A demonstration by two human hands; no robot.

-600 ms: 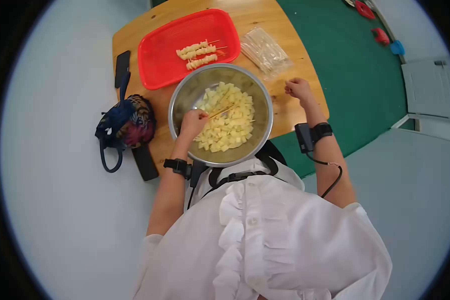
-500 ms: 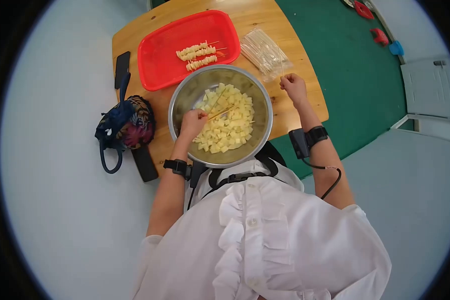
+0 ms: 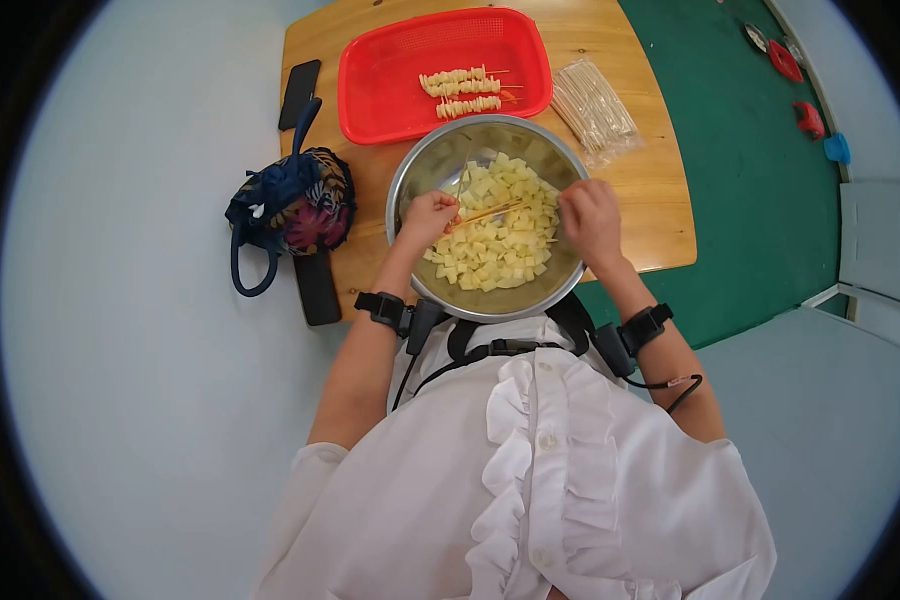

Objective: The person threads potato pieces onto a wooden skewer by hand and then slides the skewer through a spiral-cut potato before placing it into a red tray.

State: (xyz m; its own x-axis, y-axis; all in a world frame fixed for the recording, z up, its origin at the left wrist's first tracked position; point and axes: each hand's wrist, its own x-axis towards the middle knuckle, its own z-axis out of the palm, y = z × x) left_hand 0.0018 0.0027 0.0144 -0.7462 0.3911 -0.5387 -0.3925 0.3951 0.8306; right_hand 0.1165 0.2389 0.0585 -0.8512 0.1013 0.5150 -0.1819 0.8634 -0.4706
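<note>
A steel bowl (image 3: 406, 182) holds many pale yellow cubes (image 3: 495, 265). Over its left side, my left hand (image 3: 430, 217) is closed on thin wooden skewers (image 3: 490, 213) that point across the cubes. My right hand (image 3: 590, 217) is at the bowl's right rim, its fingers pinched together; what they hold, if anything, is hidden. Behind the bowl, a red basket (image 3: 380, 95) contains three skewers threaded with pale pieces (image 3: 467, 88). A clear bag of skewers (image 3: 597, 108) lies to the basket's right.
On the wooden table (image 3: 660, 190), a dark phone (image 3: 299, 94) lies at the back left. A patterned bag with blue handles (image 3: 315, 205) sits at the left edge, beside another dark device (image 3: 317, 290). Red and blue items (image 3: 837, 149) are on the floor at right.
My right hand has moved from beside the bag of skewers down and inward to the bowl's right rim. My left hand stays over the bowl. The whole view has shifted.
</note>
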